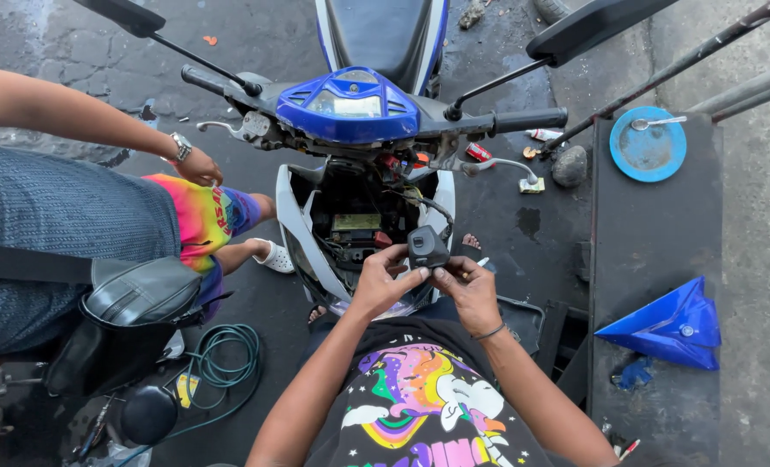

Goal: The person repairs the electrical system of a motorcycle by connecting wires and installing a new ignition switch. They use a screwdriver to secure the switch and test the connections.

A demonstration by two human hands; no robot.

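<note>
Wet, cracked concrete floor (pixel 73 52), outdoor-shop vibe, with a blue scooter (pixel 350 108) parked nose-on and its front cover off, so the wiring and a battery-looking box sit exposed just beyond the fingertips.

Both hands meet over that open cavity. The left hand (pixel 383 281) pinches a small black plastic part (pixel 426 246), boxy with rounded corners, maybe a relay or connector housing, with thumb and fingers closed snugly on its lower left side. The right hand (pixel 469 290) is curled in at the lower right, fingertips touching the part's underside, looking like it's picking at a tab or terminal; I can't tell exactly what it's got. A black cable (pixel 428 206) runs from the part's top back into the cavity.

My take on doing this well: keep the housing steady with the left and let the right do the fine work, and don't yank, since that cable looks short and the plastic looks brittle.

Off to the right of the fingers, a dark bench (pixel 653 285) holds a glossy blue fairing panel (pixel 666 327) and a round blue lid (pixel 648 144). To the left, another person's arm (pixel 82 117) with a wristwatch, plus a coiled green hose (pixel 220 359) on the ground.
</note>
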